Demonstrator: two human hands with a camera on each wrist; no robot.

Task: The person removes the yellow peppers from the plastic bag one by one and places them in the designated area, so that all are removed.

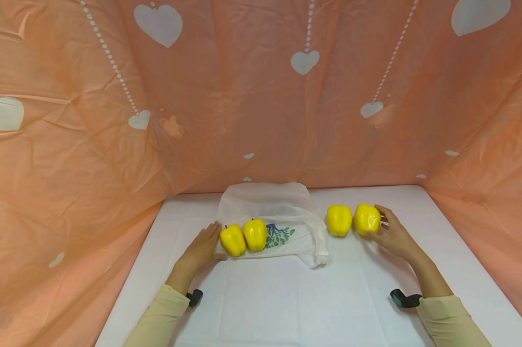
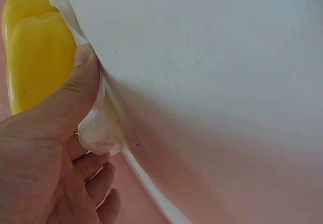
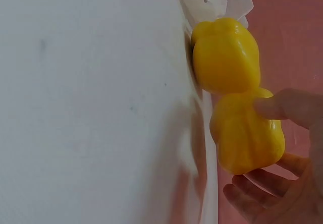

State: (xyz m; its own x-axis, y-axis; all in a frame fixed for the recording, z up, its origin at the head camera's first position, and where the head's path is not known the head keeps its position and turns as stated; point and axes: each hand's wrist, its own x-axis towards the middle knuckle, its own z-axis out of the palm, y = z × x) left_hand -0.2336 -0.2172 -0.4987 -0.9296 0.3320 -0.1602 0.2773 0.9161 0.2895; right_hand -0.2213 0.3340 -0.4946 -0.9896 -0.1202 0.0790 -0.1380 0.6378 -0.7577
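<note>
Two yellow bell peppers, one at the left [image 1: 232, 240] and one beside it [image 1: 255, 234], lie side by side on a thin white bag [image 1: 265, 200] printed with a leafy tree. My left hand [image 1: 202, 246] rests at the bag's left end, beside the outer pepper. In the left wrist view its thumb lies along the bag's edge, fingers loosely bent. To the right of the bag sit two more yellow bell peppers, a nearer one [image 1: 339, 220] and an outer one [image 1: 367, 219]. My right hand [image 1: 394, 237] holds the outer one, thumb on one side and fingers on the other.
A white cloth [image 1: 261, 303] covers the table. Orange sheeting [image 1: 243, 96] with white hearts hangs behind and at both sides. Dark wrist cameras, one left [image 1: 195, 298] and one right [image 1: 405, 299], sit at the sleeve cuffs.
</note>
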